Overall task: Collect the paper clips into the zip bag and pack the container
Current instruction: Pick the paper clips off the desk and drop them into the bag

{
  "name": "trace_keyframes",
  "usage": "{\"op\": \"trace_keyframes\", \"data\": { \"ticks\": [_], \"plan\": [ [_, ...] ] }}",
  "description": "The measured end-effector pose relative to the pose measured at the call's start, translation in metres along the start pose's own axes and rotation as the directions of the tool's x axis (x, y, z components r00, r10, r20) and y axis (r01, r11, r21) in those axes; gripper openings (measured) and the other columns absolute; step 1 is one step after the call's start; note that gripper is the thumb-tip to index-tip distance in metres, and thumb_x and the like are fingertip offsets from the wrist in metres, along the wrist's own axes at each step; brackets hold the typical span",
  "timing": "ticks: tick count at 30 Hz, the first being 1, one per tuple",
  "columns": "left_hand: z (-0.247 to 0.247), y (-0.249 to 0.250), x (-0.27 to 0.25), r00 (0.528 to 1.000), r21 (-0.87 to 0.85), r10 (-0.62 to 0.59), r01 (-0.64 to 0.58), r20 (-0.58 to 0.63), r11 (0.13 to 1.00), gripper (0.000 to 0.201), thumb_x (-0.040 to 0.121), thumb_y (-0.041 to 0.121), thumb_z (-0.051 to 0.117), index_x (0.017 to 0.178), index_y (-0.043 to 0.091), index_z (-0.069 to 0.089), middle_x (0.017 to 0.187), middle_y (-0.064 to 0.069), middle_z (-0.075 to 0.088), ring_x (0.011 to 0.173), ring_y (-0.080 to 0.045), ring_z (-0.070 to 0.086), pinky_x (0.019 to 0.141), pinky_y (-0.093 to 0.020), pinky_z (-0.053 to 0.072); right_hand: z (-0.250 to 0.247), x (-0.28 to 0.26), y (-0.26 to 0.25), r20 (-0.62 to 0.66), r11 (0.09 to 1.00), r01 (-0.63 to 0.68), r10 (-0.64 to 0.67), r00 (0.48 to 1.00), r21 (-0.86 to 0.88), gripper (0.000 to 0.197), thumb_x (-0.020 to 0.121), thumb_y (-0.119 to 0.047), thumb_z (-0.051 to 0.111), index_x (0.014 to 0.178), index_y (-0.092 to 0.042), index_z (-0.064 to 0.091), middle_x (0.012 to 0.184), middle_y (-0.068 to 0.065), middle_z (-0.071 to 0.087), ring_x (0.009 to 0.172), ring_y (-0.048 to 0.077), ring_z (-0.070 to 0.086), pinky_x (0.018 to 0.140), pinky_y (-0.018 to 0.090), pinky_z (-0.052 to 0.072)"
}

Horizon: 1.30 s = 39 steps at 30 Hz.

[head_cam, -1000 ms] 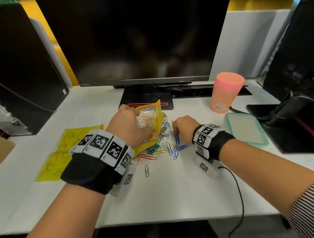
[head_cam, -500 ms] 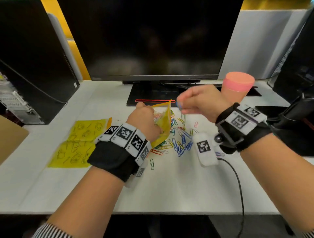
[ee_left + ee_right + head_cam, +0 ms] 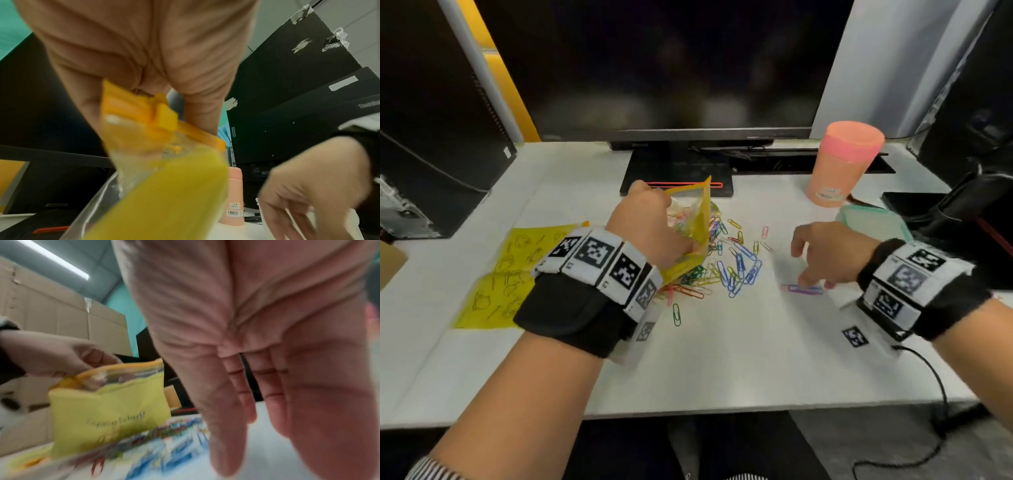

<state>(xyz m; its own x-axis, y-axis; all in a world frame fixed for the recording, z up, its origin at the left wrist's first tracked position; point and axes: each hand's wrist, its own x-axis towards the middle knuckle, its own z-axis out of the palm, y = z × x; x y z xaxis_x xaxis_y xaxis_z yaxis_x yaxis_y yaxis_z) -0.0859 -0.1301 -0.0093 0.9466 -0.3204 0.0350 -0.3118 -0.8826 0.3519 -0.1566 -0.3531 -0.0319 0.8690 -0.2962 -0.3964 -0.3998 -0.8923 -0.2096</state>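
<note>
On the worktop (image 3: 722,359) | your left hand (image 3: 650,229) grips the zip bag (image 3: 693,219) open beside the paper clips (image 3: 732,270) | right hand (image 3: 825,253) open, fingers down on two clips | risk: bag sags, clips spill; container (image 3: 842,164) untouched.

The yellow plastic zip bag (image 3: 693,222) is standing at nine o'clock of the scattered wire paper clips (image 3: 732,263). The pink cylindrical tumbler (image 3: 842,164) is sitting at two o'clock of them, on the white table (image 3: 722,359).

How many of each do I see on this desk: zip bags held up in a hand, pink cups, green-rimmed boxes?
Zip bag, held up by the left hand: 1
Pink cup: 1
Green-rimmed box: 1
Total: 3
</note>
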Motion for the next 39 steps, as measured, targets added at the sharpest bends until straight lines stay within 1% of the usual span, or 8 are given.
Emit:
{"op": "trace_keyframes", "data": {
  "ticks": [6,10,13,16,20,25,32,39],
  "plan": [
    [-0.003,0.001,0.001,1.000,-0.022,0.025,-0.024,0.005,0.999,0.072,0.069,0.042,0.075,0.130,0.014,0.050,0.132,-0.005,0.042,0.113,-0.023,0.052,0.083,-0.028,0.040,0.020,0.013,-0.006,0.005,0.970,0.071,-0.071,0.997,-0.232,0.025,0.076,-0.007,0.064,0.098,0.002,0.070,0.099,0.015,0.072,0.066,0.020,0.061,0.044,0.016,0.044],
    [-0.006,-0.004,-0.001,1.000,-0.012,0.015,-0.015,-0.024,1.000,0.071,0.068,0.041,0.076,0.129,0.015,0.051,0.132,-0.005,0.044,0.113,-0.022,0.052,0.085,-0.028,0.039,0.019,0.042,-0.028,-0.098,0.964,0.082,-0.110,0.989,-0.251,0.028,0.080,-0.016,0.067,0.103,0.000,0.069,0.105,0.014,0.070,0.092,0.027,0.069,0.081,0.033,0.058],
    [-0.009,-0.008,-0.002,0.999,-0.004,0.009,-0.009,-0.040,1.000,0.071,0.068,0.042,0.076,0.129,0.015,0.051,0.131,-0.005,0.045,0.112,-0.023,0.052,0.081,-0.027,0.037,0.017,0.052,-0.037,-0.138,0.987,0.087,-0.106,0.985,-0.137,0.068,0.078,-0.048,0.068,0.127,-0.005,0.051,0.125,0.014,0.059,0.114,0.030,0.057,0.094,0.036,0.049],
    [-0.009,-0.009,-0.002,0.999,0.008,0.015,-0.015,-0.036,1.000,0.071,0.069,0.043,0.075,0.129,0.014,0.051,0.131,-0.006,0.045,0.111,-0.023,0.052,0.080,-0.026,0.036,0.022,0.048,-0.042,0.023,0.988,0.109,-0.107,0.994,-0.110,0.100,0.059,-0.072,0.068,0.135,-0.012,0.040,0.129,0.009,0.056,0.116,0.027,0.055,0.098,0.036,0.047],
    [-0.007,-0.005,0.000,0.999,0.000,0.019,-0.019,-0.033,1.000,0.068,0.069,0.041,0.075,0.127,0.015,0.053,0.129,-0.005,0.046,0.111,-0.022,0.052,0.080,-0.026,0.035,0.038,0.045,-0.061,-0.021,0.963,0.176,-0.184,0.983,-0.204,0.069,0.063,-0.055,0.077,0.110,-0.008,0.060,0.102,0.007,0.064,0.091,0.026,0.061,0.077,0.030,0.049],
    [-0.003,-0.004,0.002,1.000,-0.006,0.015,-0.015,-0.013,1.000,0.068,0.069,0.041,0.076,0.128,0.015,0.052,0.130,-0.005,0.045,0.113,-0.022,0.052,0.079,-0.024,0.032,0.036,0.050,-0.074,-0.151,0.966,0.207,-0.230,0.961,-0.153,0.036,0.081,-0.013,0.065,0.116,-0.005,0.063,0.112,0.015,0.067,0.103,0.031,0.063,0.079,0.029,0.049],
    [0.000,-0.004,0.005,1.000,0.025,-0.013,0.013,-0.003,1.000,0.070,0.070,0.043,0.075,0.129,0.015,0.051,0.131,-0.005,0.044,0.113,-0.021,0.051,0.081,-0.025,0.035,0.032,0.062,-0.082,-0.187,0.964,0.191,-0.225,0.956,-0.186,0.026,0.083,-0.008,0.062,0.108,-0.003,0.066,0.112,0.016,0.066,0.105,0.032,0.062,0.076,0.029,0.047],
    [0.003,0.002,0.006,0.999,0.043,-0.016,0.015,0.037,0.999,0.066,0.069,0.042,0.076,0.123,0.013,0.052,0.132,-0.006,0.042,0.111,-0.020,0.052,0.077,-0.024,0.035,0.016,0.068,-0.049,-0.193,0.930,0.118,-0.052,0.980,0.347,0.010,0.073,0.001,0.070,0.076,-0.006,0.075,0.081,0.010,0.073,0.074,0.022,0.068,0.079,0.037,0.060]
  ]
}}
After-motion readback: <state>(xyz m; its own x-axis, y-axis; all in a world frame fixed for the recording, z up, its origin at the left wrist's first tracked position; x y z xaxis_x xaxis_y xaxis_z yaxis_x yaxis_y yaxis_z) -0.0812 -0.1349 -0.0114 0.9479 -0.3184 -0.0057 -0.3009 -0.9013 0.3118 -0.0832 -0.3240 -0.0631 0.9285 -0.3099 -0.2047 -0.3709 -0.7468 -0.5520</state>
